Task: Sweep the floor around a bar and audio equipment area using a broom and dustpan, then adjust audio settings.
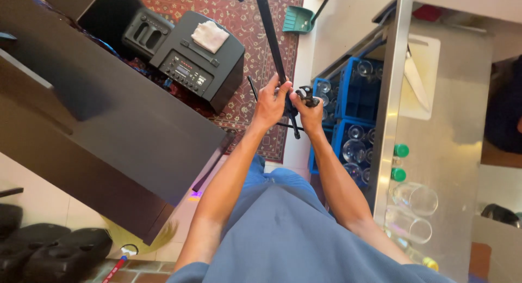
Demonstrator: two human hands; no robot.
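Red patterned carpet [239,22] fills the upper centre; there left hand [269,103] and right hand [311,111] both grasp a black stand pole [272,38].

Surroundings, head view, looking down.
Black amplifier [198,60] on patterned red rug [239,22], folded white cloth [210,36] on its top. Green dustpan [297,19] at rug edge. Blue crates [359,92] of upturned glasses beneath steel counter [451,130]; knife [416,76] on white cutting board [429,54]; two green bottle caps [400,162] nearby.
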